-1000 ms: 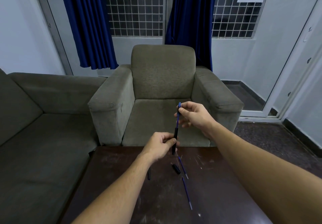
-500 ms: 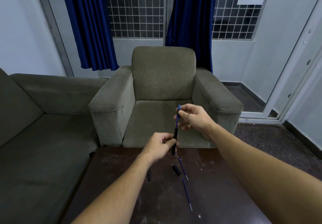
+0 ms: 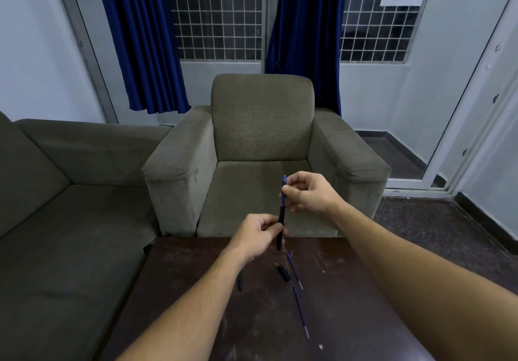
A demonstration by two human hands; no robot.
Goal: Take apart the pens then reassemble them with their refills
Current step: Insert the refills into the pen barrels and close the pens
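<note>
Both hands hold one upright pen (image 3: 281,214) above the far edge of the dark table (image 3: 350,290). My left hand (image 3: 259,233) pinches its black lower barrel. My right hand (image 3: 307,192) grips the blue upper part near the top. On the table lie two thin blue refills, one (image 3: 294,271) just under the pen and another (image 3: 301,311) nearer to me. A short black pen piece (image 3: 283,273) lies beside the first refill. Another small black piece (image 3: 240,280) shows partly from behind my left forearm.
A grey armchair (image 3: 260,141) stands right behind the table. A grey sofa (image 3: 70,192) runs along the left. Blue curtains (image 3: 140,38) hang over grilled windows, and a glass door (image 3: 471,108) is at the right. The table top is scratched.
The pen and both hands stay almost in place; my right hand's fingers shift slightly on the blue upper part. Loose parts on the table have not moved.
</note>
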